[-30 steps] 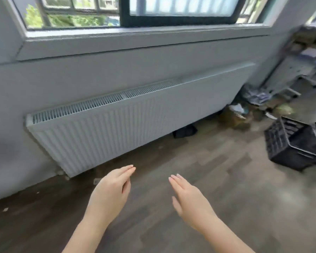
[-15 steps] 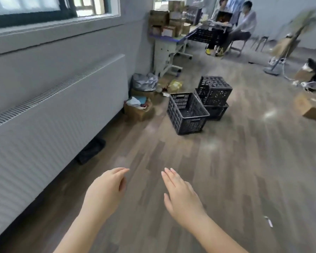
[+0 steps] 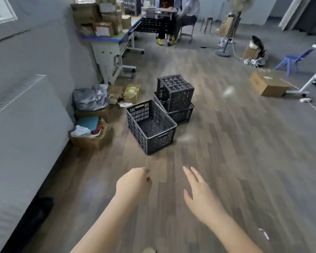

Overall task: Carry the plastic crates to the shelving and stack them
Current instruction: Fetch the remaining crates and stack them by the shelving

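Three dark grey plastic crates stand on the wooden floor ahead. The nearest crate (image 3: 150, 126) sits upright and holds nothing. Behind it a second crate (image 3: 181, 115) lies on the floor with a third crate (image 3: 175, 91) upside down on top of it. My left hand (image 3: 134, 182) hangs in front of me with its fingers curled loosely, holding nothing. My right hand (image 3: 199, 190) is beside it, fingers stretched out and apart, also holding nothing. Both hands are well short of the nearest crate. No shelving is in view.
A white radiator (image 3: 20, 125) runs along the left wall. Cardboard boxes and bags (image 3: 91, 128) crowd the floor beside the crates. A desk (image 3: 115, 42) piled with boxes stands behind, with a seated person (image 3: 186, 17) beyond. A cardboard box (image 3: 268, 84), cables and a blue stool (image 3: 292, 60) lie right.
My view has swung right from the radiator and wall to the room, and the crates have come nearer and to the centre. My left fingers have curled in.
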